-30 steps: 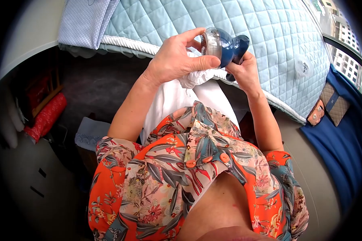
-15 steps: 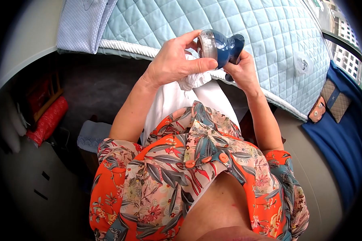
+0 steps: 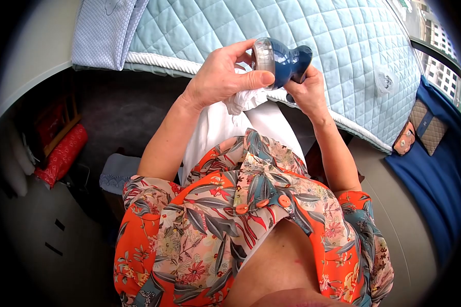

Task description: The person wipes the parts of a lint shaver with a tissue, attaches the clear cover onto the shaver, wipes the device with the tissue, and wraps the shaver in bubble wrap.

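A glossy dark blue hand-held device with a narrow waist, a flared end and a clear round end is held between my hands, above the near edge of the bed. My left hand closes round the clear end, thumb along the near side and fingers over the far side. A bunched white cloth hangs just under it; whether the hand also grips the cloth is hidden. From below, my right hand grips the blue part, its fingers partly behind it.
A light blue quilted bedspread with a white corded edge spreads ahead. On it lie a clear plastic round piece and, at the left, a folded patterned cloth. A red cushion and a grey-blue padded stool are at lower left.
The device has turned very slightly in my hands, and my left thumb has shifted a little to the left. Otherwise my hold looks the same.
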